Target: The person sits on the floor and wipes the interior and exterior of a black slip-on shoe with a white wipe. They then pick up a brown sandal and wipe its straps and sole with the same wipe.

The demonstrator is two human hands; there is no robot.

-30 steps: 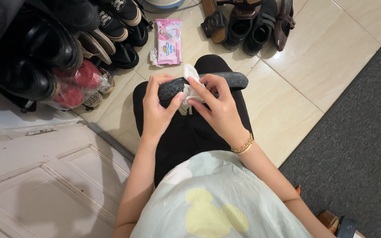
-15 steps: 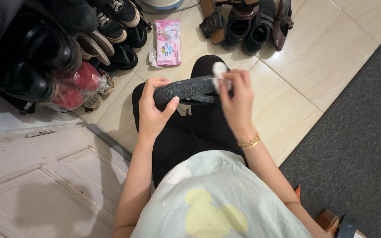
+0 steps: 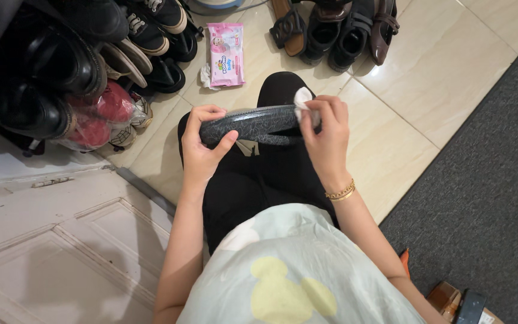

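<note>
Dark flat shoe lay sideways across our lap, above our black trousers, gripped at its left end by our left hand, whose fingers curled over the top edge while the thumb pressed the side. Our right hand pinched a white wipe against the shoe's right end, fingers closed tight around it. On the tiled floor ahead of our knees lay a pink wipes packet, just beside piled black shoes, with sandals well apart to the right.

A beige tiled floor is seen. A pink wet-wipe pack lies at twelve o'clock, sandals at one, a grey carpet at four.
</note>
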